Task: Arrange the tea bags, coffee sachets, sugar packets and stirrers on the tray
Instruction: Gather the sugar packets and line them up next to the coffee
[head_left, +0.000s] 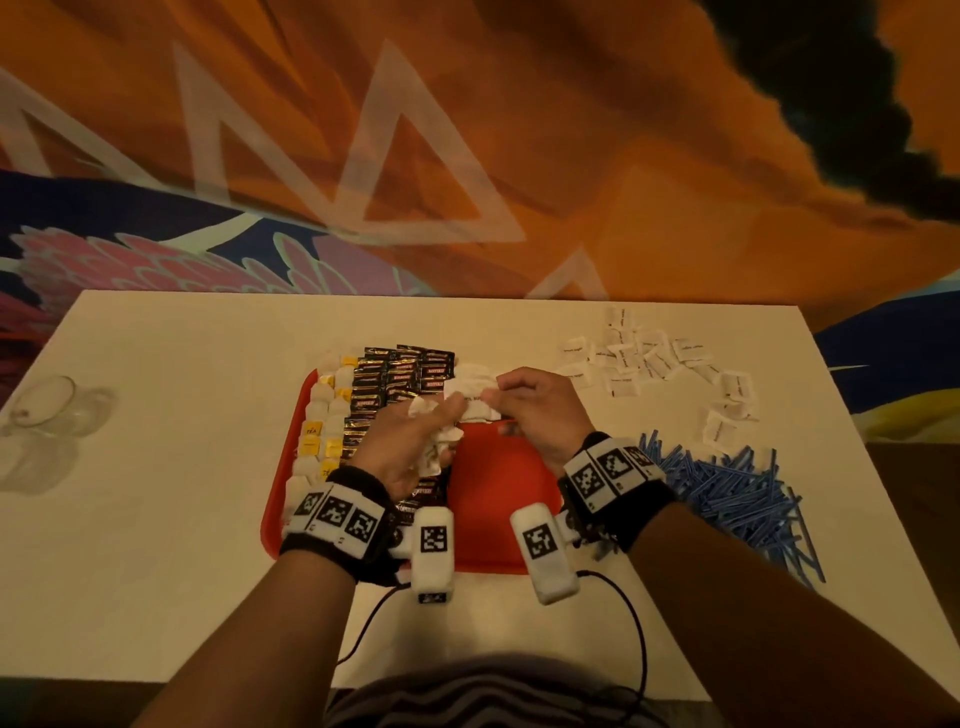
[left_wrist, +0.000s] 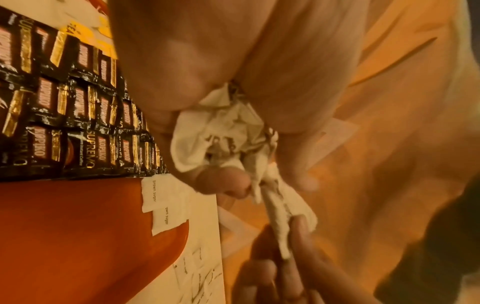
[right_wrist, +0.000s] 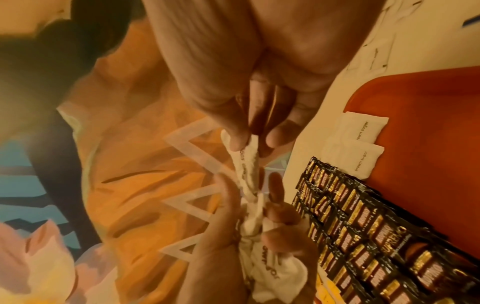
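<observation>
Sitting mid-tabletop, the red tray (head_left: 498, 499) is carrying tea bags (head_left: 324, 415) along its left edge, coffee sachets (head_left: 400, 379) beside them. The left hand (head_left: 410, 441) is clutching a bunch of sugar packets (left_wrist: 221, 133); the right hand (head_left: 540, 410) is pinching one packet (right_wrist: 245, 162) from it.

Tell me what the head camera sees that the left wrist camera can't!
Only the head view shows the blue stirrers heaped on the table, the tea bags along the tray's left side, and a glass. Only the left wrist view lets you read "brown sugar" on two laid sugar packets. Both show the red tray, coffee sachets, and the left hand gripping a bunch of packets.
</observation>
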